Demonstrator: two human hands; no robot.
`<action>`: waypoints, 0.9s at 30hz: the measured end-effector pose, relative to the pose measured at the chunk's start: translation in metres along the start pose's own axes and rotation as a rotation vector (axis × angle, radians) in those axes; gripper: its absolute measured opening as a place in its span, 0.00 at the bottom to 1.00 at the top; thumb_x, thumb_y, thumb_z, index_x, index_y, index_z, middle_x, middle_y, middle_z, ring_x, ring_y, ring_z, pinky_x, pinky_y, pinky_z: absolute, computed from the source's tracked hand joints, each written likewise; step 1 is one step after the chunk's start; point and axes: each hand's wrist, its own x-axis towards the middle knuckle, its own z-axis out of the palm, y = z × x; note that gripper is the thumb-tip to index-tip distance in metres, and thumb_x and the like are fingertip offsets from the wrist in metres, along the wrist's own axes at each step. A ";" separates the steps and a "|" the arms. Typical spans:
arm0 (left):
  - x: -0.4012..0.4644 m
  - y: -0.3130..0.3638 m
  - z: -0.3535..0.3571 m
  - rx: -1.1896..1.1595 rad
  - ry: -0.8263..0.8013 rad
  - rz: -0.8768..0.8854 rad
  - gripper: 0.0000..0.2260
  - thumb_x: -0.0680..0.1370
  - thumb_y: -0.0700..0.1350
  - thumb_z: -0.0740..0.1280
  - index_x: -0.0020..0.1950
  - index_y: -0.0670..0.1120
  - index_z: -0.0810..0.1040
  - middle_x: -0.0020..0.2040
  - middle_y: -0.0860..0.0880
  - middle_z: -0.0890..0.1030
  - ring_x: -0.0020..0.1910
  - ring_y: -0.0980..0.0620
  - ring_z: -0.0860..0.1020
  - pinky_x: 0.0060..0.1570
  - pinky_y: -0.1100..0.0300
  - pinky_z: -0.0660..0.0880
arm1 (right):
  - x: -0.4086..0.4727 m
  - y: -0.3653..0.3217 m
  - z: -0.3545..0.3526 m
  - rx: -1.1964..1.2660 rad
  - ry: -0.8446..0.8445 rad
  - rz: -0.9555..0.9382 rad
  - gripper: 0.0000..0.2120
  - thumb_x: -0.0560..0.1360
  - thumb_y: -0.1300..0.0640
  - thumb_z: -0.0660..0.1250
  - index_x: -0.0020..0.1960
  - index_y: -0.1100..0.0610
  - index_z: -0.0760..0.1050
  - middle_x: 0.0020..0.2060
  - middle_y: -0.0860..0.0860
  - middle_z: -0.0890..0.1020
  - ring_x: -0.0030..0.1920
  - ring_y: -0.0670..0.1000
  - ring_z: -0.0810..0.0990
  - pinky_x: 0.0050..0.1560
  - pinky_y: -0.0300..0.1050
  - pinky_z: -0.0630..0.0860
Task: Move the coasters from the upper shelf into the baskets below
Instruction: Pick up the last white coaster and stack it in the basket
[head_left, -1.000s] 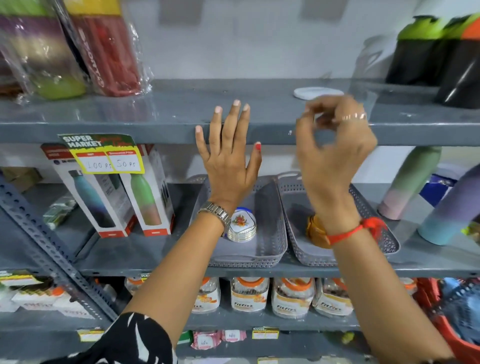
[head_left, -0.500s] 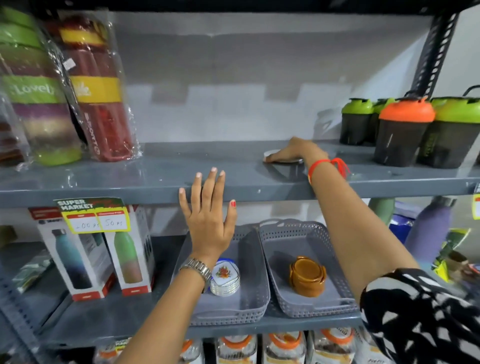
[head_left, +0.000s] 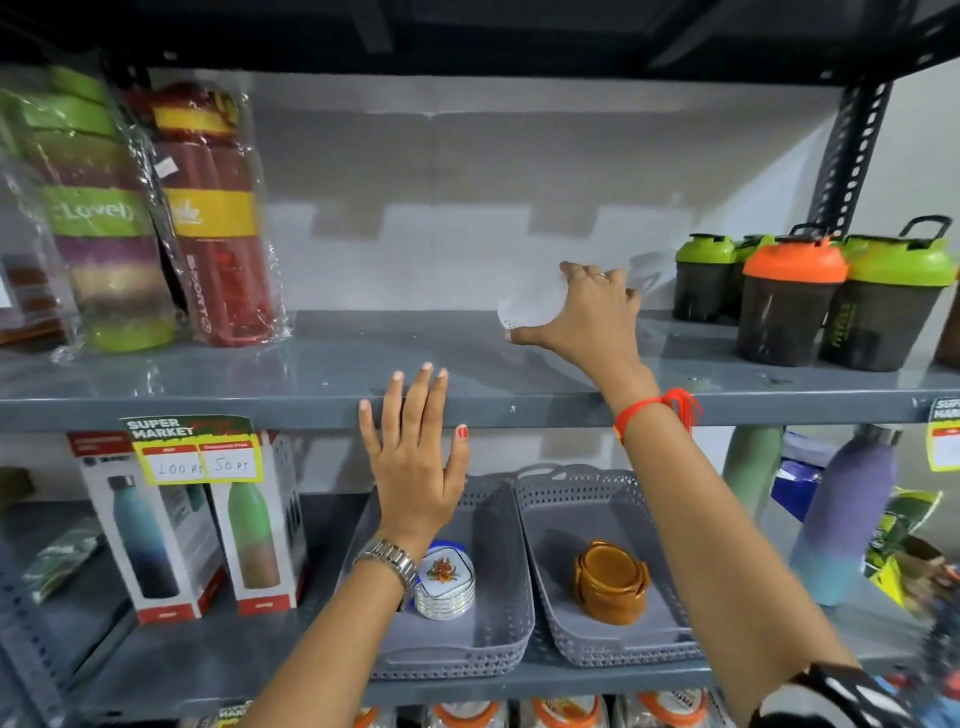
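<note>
On the upper grey shelf my right hand grips a round white coaster, tilted up off the shelf surface. My left hand is raised flat with fingers spread in front of the shelf's front edge, holding nothing. Below stand two grey perforated baskets side by side. The left basket holds a stack of white coasters with a flower print. The right basket holds a stack of brown coasters.
Wrapped bottles stand at the upper shelf's left, green and orange shaker cups at its right. Boxed bottles sit left of the baskets, tall pastel bottles to their right. Jars line the shelf beneath.
My right hand went from above the baskets up to the upper shelf, pressed on the white coaster and now has it lifted at a tilt. The left hand stayed raised and spread.
</note>
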 end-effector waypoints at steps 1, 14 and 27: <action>0.000 0.000 0.000 0.003 0.001 0.001 0.23 0.78 0.50 0.55 0.72 0.45 0.63 0.70 0.45 0.69 0.72 0.45 0.60 0.73 0.47 0.44 | -0.006 -0.003 -0.003 0.010 0.043 -0.018 0.48 0.57 0.34 0.75 0.70 0.57 0.67 0.65 0.53 0.75 0.65 0.59 0.67 0.64 0.59 0.64; -0.002 -0.002 0.006 -0.010 0.013 -0.007 0.23 0.79 0.51 0.54 0.73 0.46 0.63 0.71 0.46 0.67 0.73 0.45 0.59 0.74 0.48 0.42 | -0.085 -0.041 -0.049 0.365 0.487 -0.189 0.45 0.58 0.36 0.75 0.67 0.62 0.71 0.64 0.56 0.76 0.60 0.60 0.72 0.61 0.52 0.67; -0.003 -0.003 0.009 -0.015 0.018 -0.009 0.22 0.79 0.52 0.52 0.71 0.45 0.64 0.71 0.47 0.65 0.73 0.47 0.58 0.73 0.46 0.43 | -0.117 -0.054 -0.065 0.625 0.518 -0.186 0.42 0.61 0.40 0.77 0.67 0.61 0.71 0.64 0.55 0.75 0.64 0.54 0.70 0.64 0.43 0.69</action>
